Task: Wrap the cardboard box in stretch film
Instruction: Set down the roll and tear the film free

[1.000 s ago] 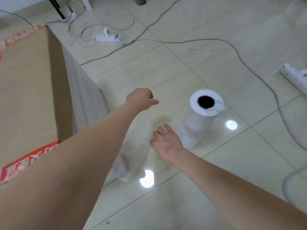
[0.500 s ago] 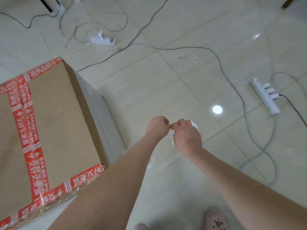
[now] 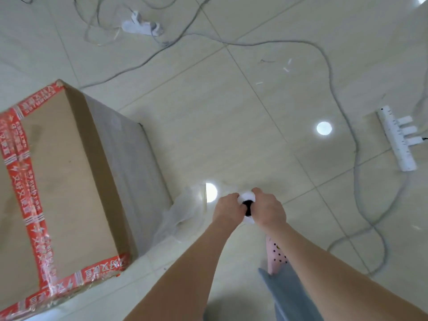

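So: 1 roll (image 3: 246, 196) btwn 2 hands (image 3: 225, 208) (image 3: 268, 210)

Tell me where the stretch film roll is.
Head view, lower centre: the stretch film roll is gripped between the left hand and right hand, right of the cardboard box.

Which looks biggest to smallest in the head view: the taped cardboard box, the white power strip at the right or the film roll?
1. Brown cardboard box with red tape.
2. White power strip.
3. White roll of stretch film, mostly covered, so its rank against the strip is unsure.
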{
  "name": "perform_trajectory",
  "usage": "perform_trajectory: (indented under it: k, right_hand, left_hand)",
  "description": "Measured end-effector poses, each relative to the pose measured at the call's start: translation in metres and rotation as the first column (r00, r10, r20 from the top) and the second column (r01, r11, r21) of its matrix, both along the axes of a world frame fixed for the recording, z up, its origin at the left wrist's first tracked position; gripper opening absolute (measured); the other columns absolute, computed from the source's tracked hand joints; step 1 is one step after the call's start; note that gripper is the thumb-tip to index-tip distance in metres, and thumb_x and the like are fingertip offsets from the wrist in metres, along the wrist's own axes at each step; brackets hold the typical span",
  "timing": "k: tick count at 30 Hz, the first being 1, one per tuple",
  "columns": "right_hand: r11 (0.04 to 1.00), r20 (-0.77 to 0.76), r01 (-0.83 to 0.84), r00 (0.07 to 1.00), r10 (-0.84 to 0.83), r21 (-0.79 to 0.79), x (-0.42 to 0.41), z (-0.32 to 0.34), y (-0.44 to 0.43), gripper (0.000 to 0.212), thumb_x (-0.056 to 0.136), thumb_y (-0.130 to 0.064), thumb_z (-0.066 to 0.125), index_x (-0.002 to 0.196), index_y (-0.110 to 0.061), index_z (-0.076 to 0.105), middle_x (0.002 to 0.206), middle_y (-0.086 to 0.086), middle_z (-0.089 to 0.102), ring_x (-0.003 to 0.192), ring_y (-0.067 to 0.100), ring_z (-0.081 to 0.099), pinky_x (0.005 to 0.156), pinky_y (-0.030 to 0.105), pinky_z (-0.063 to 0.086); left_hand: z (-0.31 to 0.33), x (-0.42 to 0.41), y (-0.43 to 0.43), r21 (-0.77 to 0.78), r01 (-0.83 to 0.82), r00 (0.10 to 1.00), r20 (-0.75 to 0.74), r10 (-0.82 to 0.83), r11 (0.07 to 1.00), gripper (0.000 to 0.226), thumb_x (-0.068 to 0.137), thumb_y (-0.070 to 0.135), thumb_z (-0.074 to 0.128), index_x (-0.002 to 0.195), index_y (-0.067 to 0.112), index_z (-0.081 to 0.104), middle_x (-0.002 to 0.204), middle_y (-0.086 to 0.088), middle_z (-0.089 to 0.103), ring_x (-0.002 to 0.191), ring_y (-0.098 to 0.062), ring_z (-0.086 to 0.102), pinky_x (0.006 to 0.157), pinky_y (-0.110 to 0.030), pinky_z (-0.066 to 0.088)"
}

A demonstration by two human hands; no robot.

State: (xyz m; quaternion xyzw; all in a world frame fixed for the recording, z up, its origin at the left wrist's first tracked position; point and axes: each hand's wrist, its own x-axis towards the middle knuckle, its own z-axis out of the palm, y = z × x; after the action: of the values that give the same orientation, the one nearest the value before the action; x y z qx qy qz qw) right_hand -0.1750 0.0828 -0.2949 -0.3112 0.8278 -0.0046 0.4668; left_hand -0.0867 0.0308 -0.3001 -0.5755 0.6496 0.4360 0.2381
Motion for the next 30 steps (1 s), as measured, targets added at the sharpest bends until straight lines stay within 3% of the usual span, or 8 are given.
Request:
perform_trajectory:
  k: [5, 13, 18, 21, 24, 27, 30]
  right_hand:
    - [0.999, 0.046, -0.023, 0.999, 0.025, -0.029, -0.027, 0.013, -0.028, 0.029, 0.086, -0.020, 0.056, 0.114, -0.012, 0.054, 0.108, 0.012, 0.064, 0.099, 0.031, 0.061, 0.068, 0.028, 0.039]
    - [0.993, -0.062, -0.112, 0.992, 0.109, -0.046, -0.082, 0.032, -0.104, 0.035, 0.086, -0.011, 0.052, 0.121, -0.011, 0.054, 0.115, 0.016, 0.062, 0.106, 0.035, 0.058, 0.074, 0.031, 0.040]
    - [0.989, -0.136, -0.133, 0.983, 0.124, -0.057, -0.108, 0.010, -0.141, 0.021, 0.089, -0.014, 0.048, 0.109, -0.012, 0.055, 0.104, 0.011, 0.064, 0.097, 0.033, 0.060, 0.068, 0.030, 0.038]
    - [0.985, -0.196, -0.164, 0.969, 0.151, -0.051, -0.119, -0.005, -0.151, 0.030, 0.094, -0.018, 0.044, 0.123, -0.016, 0.050, 0.110, 0.014, 0.063, 0.100, 0.033, 0.060, 0.070, 0.031, 0.037]
    - [0.987, -0.221, -0.154, 0.965, 0.142, -0.038, -0.128, -0.015, -0.153, 0.040, 0.099, -0.025, 0.038, 0.139, -0.020, 0.037, 0.119, 0.014, 0.059, 0.108, 0.033, 0.057, 0.077, 0.034, 0.039]
    - [0.991, -0.188, -0.126, 0.975, 0.117, -0.035, -0.131, -0.020, -0.156, 0.047, 0.099, -0.027, 0.038, 0.144, -0.019, 0.028, 0.128, 0.013, 0.053, 0.113, 0.034, 0.054, 0.082, 0.037, 0.040]
    - [0.986, -0.171, -0.167, 0.972, 0.160, -0.025, -0.128, -0.015, -0.153, 0.051, 0.099, -0.028, 0.040, 0.146, -0.018, 0.024, 0.137, 0.011, 0.043, 0.120, 0.033, 0.047, 0.080, 0.036, 0.038]
  left_hand:
    - [0.009, -0.027, -0.029, 0.018, -0.050, 0.998, 0.030, 0.050, 0.999, 0.023, 0.087, 0.015, 0.048, 0.102, 0.009, 0.065, 0.097, -0.011, 0.069, 0.080, -0.030, 0.067, 0.077, -0.038, 0.056]
    - [0.018, -0.078, -0.100, -0.027, -0.112, 0.994, -0.017, 0.111, 0.993, 0.022, 0.086, 0.013, 0.050, 0.101, 0.009, 0.065, 0.092, -0.013, 0.070, 0.079, -0.032, 0.069, 0.072, -0.040, 0.058]
    - [0.006, -0.107, -0.140, -0.033, -0.110, 0.993, -0.054, 0.108, 0.993, 0.023, 0.084, 0.015, 0.053, 0.103, 0.009, 0.064, 0.095, -0.013, 0.069, 0.084, -0.030, 0.068, 0.070, -0.034, 0.053]
    - [-0.001, -0.114, -0.148, -0.028, -0.170, 0.982, -0.094, 0.166, 0.985, 0.025, 0.086, 0.017, 0.054, 0.108, 0.012, 0.064, 0.099, -0.011, 0.069, 0.086, -0.030, 0.068, 0.075, -0.036, 0.056]
    - [-0.005, -0.117, -0.144, -0.001, -0.281, 0.943, -0.185, 0.276, 0.960, 0.038, 0.091, 0.022, 0.057, 0.128, 0.014, 0.056, 0.117, -0.009, 0.065, 0.096, -0.031, 0.067, 0.085, -0.040, 0.054]
    - [-0.007, -0.115, -0.137, -0.008, -0.332, 0.921, -0.217, 0.323, 0.943, 0.047, 0.094, 0.023, 0.056, 0.139, 0.015, 0.046, 0.131, -0.005, 0.058, 0.106, -0.028, 0.064, 0.094, -0.035, 0.049]
    - [-0.005, -0.112, -0.128, -0.031, -0.397, 0.900, -0.207, 0.383, 0.917, 0.043, 0.096, 0.021, 0.050, 0.138, 0.015, 0.047, 0.132, -0.005, 0.058, 0.107, -0.027, 0.063, 0.096, -0.035, 0.048]
